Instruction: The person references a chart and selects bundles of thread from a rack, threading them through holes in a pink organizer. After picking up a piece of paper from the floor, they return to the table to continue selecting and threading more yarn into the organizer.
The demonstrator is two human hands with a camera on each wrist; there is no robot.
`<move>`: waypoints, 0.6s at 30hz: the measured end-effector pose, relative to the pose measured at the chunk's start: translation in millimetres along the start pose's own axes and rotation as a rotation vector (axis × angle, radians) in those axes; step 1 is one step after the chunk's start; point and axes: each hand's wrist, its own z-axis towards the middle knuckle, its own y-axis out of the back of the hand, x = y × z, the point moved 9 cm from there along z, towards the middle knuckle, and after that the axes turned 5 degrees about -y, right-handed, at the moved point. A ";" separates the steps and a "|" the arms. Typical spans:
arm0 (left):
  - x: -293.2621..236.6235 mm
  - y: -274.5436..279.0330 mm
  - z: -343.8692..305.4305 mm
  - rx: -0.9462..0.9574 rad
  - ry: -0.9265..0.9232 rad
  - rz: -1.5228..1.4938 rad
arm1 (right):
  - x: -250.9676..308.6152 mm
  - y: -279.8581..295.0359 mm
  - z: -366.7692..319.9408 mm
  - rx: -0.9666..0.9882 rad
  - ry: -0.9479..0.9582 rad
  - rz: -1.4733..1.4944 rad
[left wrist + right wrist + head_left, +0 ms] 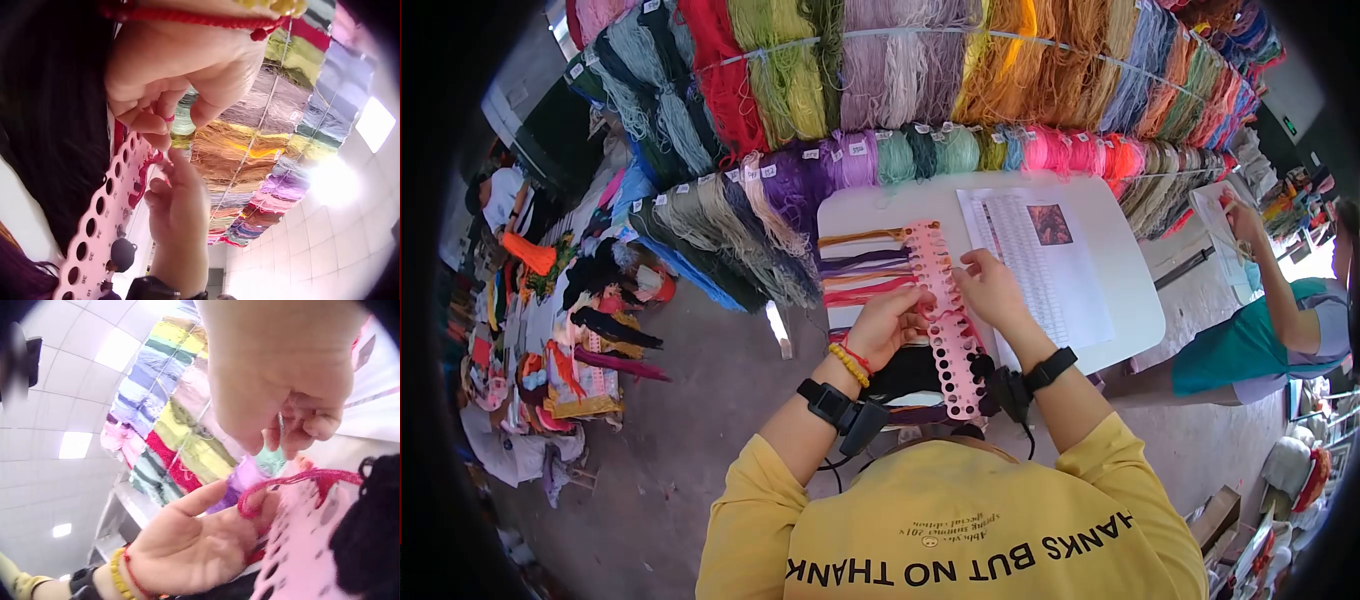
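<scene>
A long pink thread card (948, 345) with numbered holes lies on the white table, threaded with skeins along its left side. My left hand (890, 325) is at the card's left edge, its fingers curled round a loop of crimson thread (287, 480). That thread runs across the card toward a black bundle (369, 531). Over the card's right edge is my right hand (992, 287), fingers bent and thumb near them. In the left wrist view the fingertips of my right hand (178, 200) come close to the left ones; I cannot tell whether they pinch thread.
A printed chart (1040, 265) with a small picture lies right of the card on the white table (1135, 300). Labelled yarn hanks (900, 60) hang in rows beyond. Another person (1260, 330) works at the right; a yarn-covered table (590, 340) stands left.
</scene>
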 end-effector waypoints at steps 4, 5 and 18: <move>2.9 3.8 1.2 -0.046 -0.011 0.054 | -13.7 -28.8 1.9 0.277 -0.086 -0.018; 2.6 3.8 0.5 -0.054 -0.016 0.065 | -17.1 -33.8 1.5 0.328 -0.122 0.089; -121.0 326.1 -214.7 -1.107 -0.695 -0.064 | -10.1 -20.0 -7.5 0.492 -0.251 0.607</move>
